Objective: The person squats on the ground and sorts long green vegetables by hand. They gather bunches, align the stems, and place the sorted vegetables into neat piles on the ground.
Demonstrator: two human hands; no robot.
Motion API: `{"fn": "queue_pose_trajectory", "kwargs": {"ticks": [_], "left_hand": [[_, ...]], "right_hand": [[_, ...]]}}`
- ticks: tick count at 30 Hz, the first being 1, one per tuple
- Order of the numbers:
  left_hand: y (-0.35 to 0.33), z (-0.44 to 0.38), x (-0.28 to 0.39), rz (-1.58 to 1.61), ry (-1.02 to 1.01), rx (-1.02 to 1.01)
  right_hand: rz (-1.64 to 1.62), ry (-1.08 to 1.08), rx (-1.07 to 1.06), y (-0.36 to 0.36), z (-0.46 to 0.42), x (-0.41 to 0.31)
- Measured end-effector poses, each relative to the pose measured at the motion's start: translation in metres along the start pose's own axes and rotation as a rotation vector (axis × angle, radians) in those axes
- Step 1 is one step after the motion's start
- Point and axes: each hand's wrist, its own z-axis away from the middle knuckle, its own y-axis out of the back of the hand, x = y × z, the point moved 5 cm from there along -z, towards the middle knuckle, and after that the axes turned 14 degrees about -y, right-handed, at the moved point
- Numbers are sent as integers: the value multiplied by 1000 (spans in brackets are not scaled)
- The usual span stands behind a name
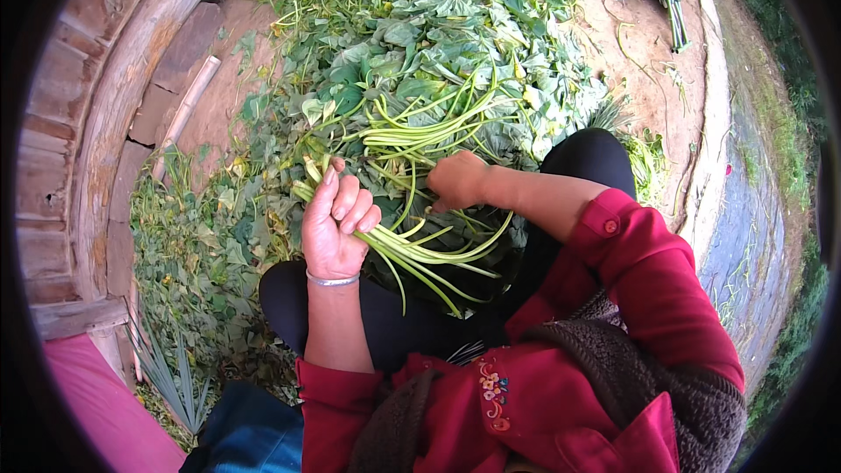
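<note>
My left hand (pixel 336 220) is closed around a bundle of green leaf stalks (pixel 420 251). Their thick cut ends stick out past the thumb, and the thin ends fan out over my lap. My right hand (pixel 456 179) is low among the stalks to the right of the bundle, its fingers curled downward. A stalk end shows by its fingertips, but whether they grip it is hidden. Just beyond both hands, a loose bunch of long green stalks (pixel 420 135) lies across a heap of cut vines and broad leaves (pixel 427 46).
More leaves (pixel 204 243) spread on the left, beside a wooden beam (pixel 125 92) and a pale pole (pixel 187 108). A tied stalk bundle (pixel 673 16) lies at the upper right, near a long pale edge (pixel 713 112). Blue cloth (pixel 256 430) and pink cloth (pixel 98 401) are at lower left.
</note>
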Motion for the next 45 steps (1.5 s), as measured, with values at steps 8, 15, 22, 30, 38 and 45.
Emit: {"fn": "queue_pose_trajectory", "kwargs": {"ticks": [8,15,22,30,38,45], "left_hand": [[15,-1,1,-141,-18,192],[28,-4,0,-92,-119,359],[33,-1,4,-308,-140,477],[15,-7,5,-221,-217,237],[21,-7,2,-242,-236,262],[20,-3,7,-243,-137,206]], "right_hand": [[-663,131,-121,20,0,11],[-1256,53,28,39,7,36],[-1297,144,99,61,24,44],[-1116,224,-56,46,32,29],[-1045,286,-220,38,35,15],[-1028,60,-155,27,-1,40]]}}
